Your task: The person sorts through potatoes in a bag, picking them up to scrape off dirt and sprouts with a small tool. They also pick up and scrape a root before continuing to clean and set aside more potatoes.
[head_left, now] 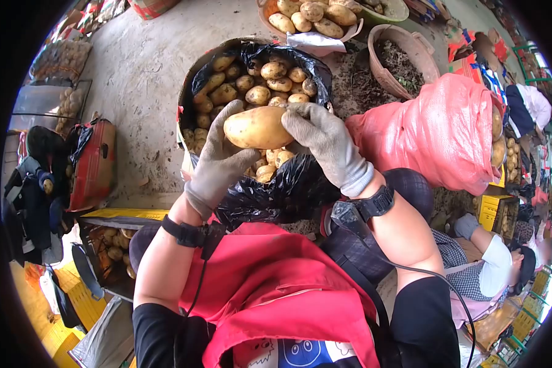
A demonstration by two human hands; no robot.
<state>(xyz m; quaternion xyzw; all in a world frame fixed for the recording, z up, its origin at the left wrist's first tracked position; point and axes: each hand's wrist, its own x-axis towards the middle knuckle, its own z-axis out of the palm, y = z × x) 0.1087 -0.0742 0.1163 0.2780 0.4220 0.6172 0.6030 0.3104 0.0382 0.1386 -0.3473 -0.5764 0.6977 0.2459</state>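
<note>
A large, pale yellow potato (256, 127) lies sideways between my gloved hands, above a round container lined with black plastic (288, 193). My left hand (219, 161) holds its left end, thumb below and fingers behind. On the right end, the fingers of my right hand (325, 138) press against the skin. Many smaller potatoes (257, 95), some with dirt on them, fill the container beneath. Both gloves are grey and soiled.
A pink sack of potatoes (429, 132) lies at the right. Behind it stands a pink tub (405, 58) with dark debris. A basin of potatoes (313, 17) is at the top. Another person (494, 264) sits at lower right; a red box (93, 164) stands left.
</note>
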